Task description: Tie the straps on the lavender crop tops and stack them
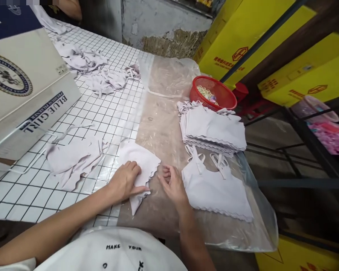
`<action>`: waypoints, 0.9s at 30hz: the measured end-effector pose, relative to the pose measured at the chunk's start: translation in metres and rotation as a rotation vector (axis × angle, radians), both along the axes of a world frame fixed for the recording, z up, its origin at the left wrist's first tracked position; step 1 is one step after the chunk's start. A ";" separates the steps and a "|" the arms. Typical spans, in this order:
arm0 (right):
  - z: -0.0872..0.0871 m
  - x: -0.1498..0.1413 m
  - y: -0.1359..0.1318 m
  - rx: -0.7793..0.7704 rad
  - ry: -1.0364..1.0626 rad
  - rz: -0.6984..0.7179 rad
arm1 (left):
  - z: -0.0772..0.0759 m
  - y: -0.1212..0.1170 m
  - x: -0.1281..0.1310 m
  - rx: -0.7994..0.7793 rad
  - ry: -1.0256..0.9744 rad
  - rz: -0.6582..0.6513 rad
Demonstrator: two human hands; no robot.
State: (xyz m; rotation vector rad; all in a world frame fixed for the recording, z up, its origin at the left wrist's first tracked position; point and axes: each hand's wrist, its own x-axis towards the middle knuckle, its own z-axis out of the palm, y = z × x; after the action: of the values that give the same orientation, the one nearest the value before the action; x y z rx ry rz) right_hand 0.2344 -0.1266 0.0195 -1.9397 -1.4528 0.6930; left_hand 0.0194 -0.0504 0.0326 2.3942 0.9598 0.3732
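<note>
Garment (144, 160) under left hand (125, 181), carton (31, 75) leftward, red basket (199, 98) behind stack (214, 126)

You're in what looks like a small garment workshop: your gridded worktable (125, 107) bears loose heaps of pale garments (80, 58) at far left, a neat stack (216, 128) stands right, and printed yellow cartons (228, 41) crowd the far right.
</note>
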 end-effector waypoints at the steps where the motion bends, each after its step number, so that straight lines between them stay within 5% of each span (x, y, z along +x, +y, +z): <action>1: 0.000 -0.002 0.004 0.028 -0.033 0.000 | -0.002 -0.004 0.007 -0.009 0.040 -0.005; 6: 0.002 -0.010 0.017 -0.003 -0.027 -0.005 | 0.001 -0.001 0.008 -0.246 -0.120 0.119; 12: 0.002 -0.016 0.017 -0.007 0.047 -0.031 | 0.020 0.014 -0.006 -1.005 -0.758 0.452; 17: 0.015 -0.035 0.046 0.082 0.031 0.070 | 0.038 0.008 0.006 -1.283 -0.871 0.375; 21: 0.034 -0.039 0.068 -0.013 0.325 0.178 | 0.036 0.011 -0.004 -1.102 -0.645 0.208; 25: 0.058 -0.030 0.063 -0.050 0.866 0.055 | 0.017 0.025 -0.023 -0.634 -0.259 0.392; 27: 0.068 -0.027 0.054 -0.054 1.030 0.050 | 0.011 0.031 -0.025 -0.578 -0.228 0.464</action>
State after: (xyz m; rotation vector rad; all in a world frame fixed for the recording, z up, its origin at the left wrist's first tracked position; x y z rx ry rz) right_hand 0.2076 -0.0723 0.0877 -1.2111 -0.8131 1.4687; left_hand -0.0055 -0.0199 0.0438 1.5694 1.3017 0.4494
